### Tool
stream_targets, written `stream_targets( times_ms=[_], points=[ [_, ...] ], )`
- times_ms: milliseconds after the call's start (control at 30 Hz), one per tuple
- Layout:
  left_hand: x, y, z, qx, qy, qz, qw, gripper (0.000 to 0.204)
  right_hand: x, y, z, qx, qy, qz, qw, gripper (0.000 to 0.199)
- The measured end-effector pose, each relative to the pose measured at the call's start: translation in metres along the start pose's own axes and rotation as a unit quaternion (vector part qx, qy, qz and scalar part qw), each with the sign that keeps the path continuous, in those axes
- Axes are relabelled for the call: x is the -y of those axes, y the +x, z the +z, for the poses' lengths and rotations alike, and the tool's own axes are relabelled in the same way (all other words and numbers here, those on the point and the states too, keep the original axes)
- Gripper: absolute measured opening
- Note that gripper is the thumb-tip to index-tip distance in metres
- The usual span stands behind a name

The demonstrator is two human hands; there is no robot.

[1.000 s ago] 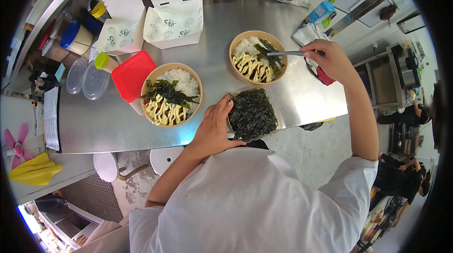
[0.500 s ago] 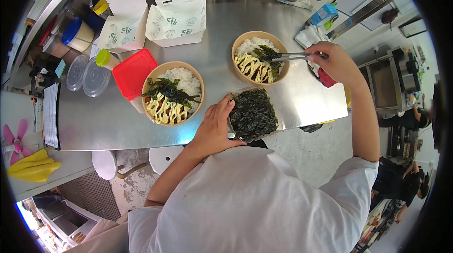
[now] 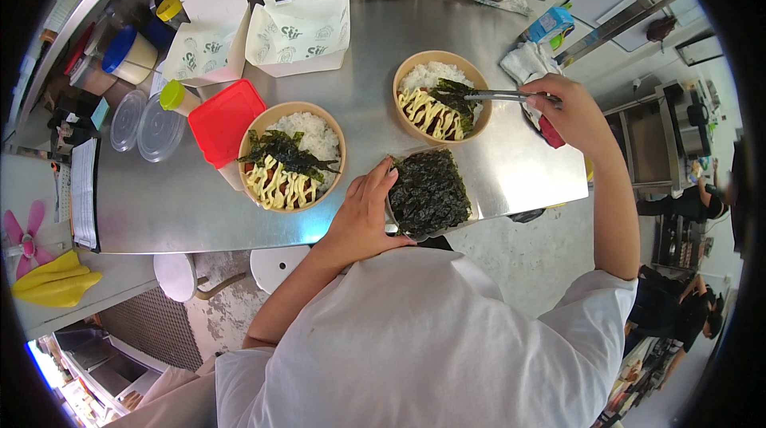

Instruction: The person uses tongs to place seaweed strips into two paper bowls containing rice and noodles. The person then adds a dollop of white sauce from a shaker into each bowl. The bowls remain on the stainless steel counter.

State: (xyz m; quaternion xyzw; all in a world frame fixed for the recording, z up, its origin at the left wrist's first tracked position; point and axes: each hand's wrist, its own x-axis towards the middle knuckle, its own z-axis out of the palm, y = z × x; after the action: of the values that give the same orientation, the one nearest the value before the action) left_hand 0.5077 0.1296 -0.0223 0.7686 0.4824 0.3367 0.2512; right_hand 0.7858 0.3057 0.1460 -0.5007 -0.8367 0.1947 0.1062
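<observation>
My right hand (image 3: 561,107) grips metal tongs (image 3: 507,95), whose tips reach the dark seaweed (image 3: 452,96) in the right paper bowl (image 3: 485,77). That bowl also has white rice (image 3: 435,75) and brown pieces striped with pale yellow sauce (image 3: 431,114). With fingers along its left side, my left hand (image 3: 363,206) holds a clear container of seaweed sheets (image 3: 431,192) at the table's near edge. Just left of this hand stands a second paper bowl (image 3: 341,141), with rice, sauced pieces and seaweed strips (image 3: 283,150) across the top.
Two open white takeaway boxes (image 3: 299,37) stand behind the left bowl. Beside it lie a red lid (image 3: 226,123), a green-capped bottle (image 3: 177,98) and clear round lids (image 3: 159,128). A cloth (image 3: 533,63) and blue carton (image 3: 549,24) sit far right. Two people are in the right background.
The tongs' tips stay at the seaweed in the right bowl, while my right hand shifts very slightly. My left hand keeps its place on the container.
</observation>
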Motion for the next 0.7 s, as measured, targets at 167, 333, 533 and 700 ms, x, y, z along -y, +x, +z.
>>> stream_targets(
  times_ms=[167, 333, 533, 700],
  points=[
    [0.000, 0.001, -0.001, 0.002, -0.004, 0.002, 1.000, 0.122, 0.000, -0.003, -0.001, -0.009, 0.018, 0.018, 1.000, 0.018],
    [-0.001, 0.001, -0.002, 0.000, -0.010, 0.007, 1.000, 0.108, 0.003, -0.008, -0.002, -0.032, 0.015, 0.013, 0.999, 0.016],
    [-0.002, 0.001, -0.003, 0.005, -0.004, 0.003, 1.000, 0.112, 0.009, -0.014, -0.005, -0.045, 0.033, 0.026, 0.998, 0.016],
    [-0.005, -0.003, -0.001, 0.005, -0.002, -0.001, 1.000, 0.121, 0.012, -0.022, -0.007, -0.059, 0.061, 0.001, 0.996, 0.016]
  ],
)
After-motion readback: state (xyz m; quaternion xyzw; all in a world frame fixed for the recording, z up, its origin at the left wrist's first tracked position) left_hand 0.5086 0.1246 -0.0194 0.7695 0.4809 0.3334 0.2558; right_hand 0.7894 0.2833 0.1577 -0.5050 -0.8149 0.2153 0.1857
